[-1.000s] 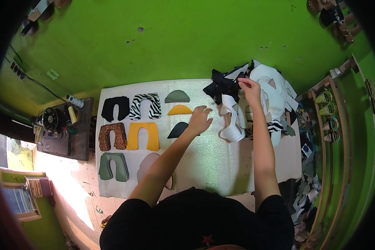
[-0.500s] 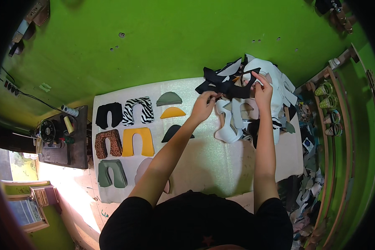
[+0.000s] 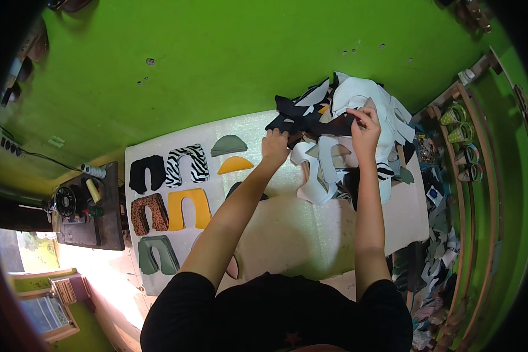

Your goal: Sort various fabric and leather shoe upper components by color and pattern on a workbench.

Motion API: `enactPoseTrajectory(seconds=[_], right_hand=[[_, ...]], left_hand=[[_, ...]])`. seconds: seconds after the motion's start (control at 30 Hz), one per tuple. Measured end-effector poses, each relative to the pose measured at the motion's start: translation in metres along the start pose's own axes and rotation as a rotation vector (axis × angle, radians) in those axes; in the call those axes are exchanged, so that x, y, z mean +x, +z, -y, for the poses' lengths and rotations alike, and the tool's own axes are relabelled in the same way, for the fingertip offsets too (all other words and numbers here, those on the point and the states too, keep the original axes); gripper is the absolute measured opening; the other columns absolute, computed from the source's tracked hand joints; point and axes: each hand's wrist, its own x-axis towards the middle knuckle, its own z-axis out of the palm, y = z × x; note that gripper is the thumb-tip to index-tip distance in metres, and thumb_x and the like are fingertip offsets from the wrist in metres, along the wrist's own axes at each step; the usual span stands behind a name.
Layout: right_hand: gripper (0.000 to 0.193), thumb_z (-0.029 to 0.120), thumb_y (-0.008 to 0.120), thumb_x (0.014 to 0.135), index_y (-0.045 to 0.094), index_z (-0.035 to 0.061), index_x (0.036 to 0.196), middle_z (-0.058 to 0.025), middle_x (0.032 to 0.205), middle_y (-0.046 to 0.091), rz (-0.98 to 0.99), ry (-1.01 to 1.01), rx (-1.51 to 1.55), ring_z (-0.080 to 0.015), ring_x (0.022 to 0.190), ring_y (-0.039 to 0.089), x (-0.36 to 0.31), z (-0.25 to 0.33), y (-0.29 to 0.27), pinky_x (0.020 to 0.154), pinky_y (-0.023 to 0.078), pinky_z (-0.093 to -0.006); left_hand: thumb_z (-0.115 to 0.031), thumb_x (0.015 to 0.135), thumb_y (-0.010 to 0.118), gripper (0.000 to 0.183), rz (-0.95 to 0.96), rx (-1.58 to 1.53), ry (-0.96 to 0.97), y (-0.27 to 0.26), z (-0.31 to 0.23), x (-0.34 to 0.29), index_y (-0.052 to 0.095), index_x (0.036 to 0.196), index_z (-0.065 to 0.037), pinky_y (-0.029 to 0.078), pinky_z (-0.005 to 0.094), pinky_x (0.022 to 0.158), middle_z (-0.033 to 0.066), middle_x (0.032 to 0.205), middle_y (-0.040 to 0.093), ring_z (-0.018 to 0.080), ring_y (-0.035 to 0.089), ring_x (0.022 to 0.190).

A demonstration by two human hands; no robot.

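Observation:
A heap of material offcuts, mostly white (image 3: 352, 94) and black, lies at the table's back right. My right hand (image 3: 366, 130) pinches the edge of a black cut-out scrap (image 3: 333, 126) over this heap. At the heap's left side, my left hand (image 3: 275, 146) has its fingers closed on the edge of the black material; its thumb is partly hidden. U-shaped cut pieces lie in stacks to the left: black (image 3: 139, 175), zebra-striped (image 3: 202, 166), leopard-spotted (image 3: 139, 214), yellow (image 3: 175, 210) and grey-green (image 3: 169, 258). Beside them are half-moon pieces, green (image 3: 229, 145), yellow (image 3: 236, 165) and a black one partly behind my left forearm.
The pale table (image 3: 293, 246) stands against a green wall (image 3: 246, 53). A dark side bench (image 3: 112, 205) with thread spools (image 3: 94, 171) is at the left. On the right, more scraps (image 3: 437, 234) are piled below a wooden rack (image 3: 460, 246) holding sandals (image 3: 460, 132).
My left hand has moved slightly left on the black material. My right hand has lowered a little, drawing the black scrap's edge down with it. The view has shifted slightly.

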Motion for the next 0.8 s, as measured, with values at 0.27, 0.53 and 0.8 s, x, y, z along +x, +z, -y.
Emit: enactPoseTrajectory(seconds=[0.27, 0.53, 0.8], right_hand=[[0.027, -0.006, 0.050, 0.068, 0.065, 0.0079, 0.086, -0.0066, 0.085, 0.046, 0.070, -0.039, -0.081, -0.0212, 0.076, 0.044, -0.003, 0.013, -0.006, 0.067, 0.037, -0.0278], [0.006, 0.004, 0.060, 0.069, 0.059, 0.0022, 0.075, -0.0068, 0.078, 0.056, 0.099, -0.108, -0.082, -0.0204, 0.076, 0.050, -0.006, 0.042, -0.010, 0.071, 0.041, -0.0319], [0.013, 0.007, 0.065, 0.073, 0.055, -0.0015, 0.073, -0.0044, 0.063, 0.057, 0.150, 0.264, 0.303, -0.0076, 0.055, 0.051, -0.015, 0.055, -0.020, 0.049, 0.042, -0.0230]], left_hand=[[-0.021, 0.068, 0.066, 0.016, -0.145, 0.002, 0.025, -0.006, 0.014, -0.001, 0.059, 0.079, -0.011, 0.038, 0.0371, 0.064, 0.0047, 0.075, 0.060, 0.0232, 0.057, 0.075], [-0.009, 0.068, 0.061, 0.017, -0.255, -0.487, -0.065, -0.055, -0.004, -0.001, 0.047, 0.077, -0.003, 0.042, 0.0345, 0.055, 0.0122, 0.066, 0.054, 0.0264, 0.055, 0.061], [-0.001, 0.079, 0.055, 0.007, -0.061, -1.219, 0.064, -0.067, -0.025, -0.006, 0.053, 0.086, 0.000, 0.045, 0.0209, 0.066, 0.0031, 0.085, 0.057, 0.0110, 0.056, 0.080]])
